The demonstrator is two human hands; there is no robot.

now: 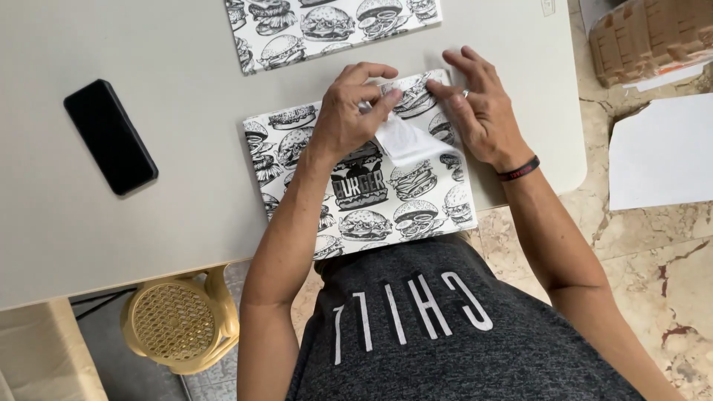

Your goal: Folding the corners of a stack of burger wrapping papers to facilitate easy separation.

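On the desk, near its front edge, lies a burger-printed paper bag. The left hand pinches its white flap; the right hand presses open fingers flat beside it. A black phone rests well apart

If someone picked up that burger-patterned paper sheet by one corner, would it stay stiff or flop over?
The printed sheet would probably flop: it lies thin and flat on the table, and its white flap already curls up between the left hand and right hand. It looks light, so it would likely slide when pushed. It seems easy to crease.
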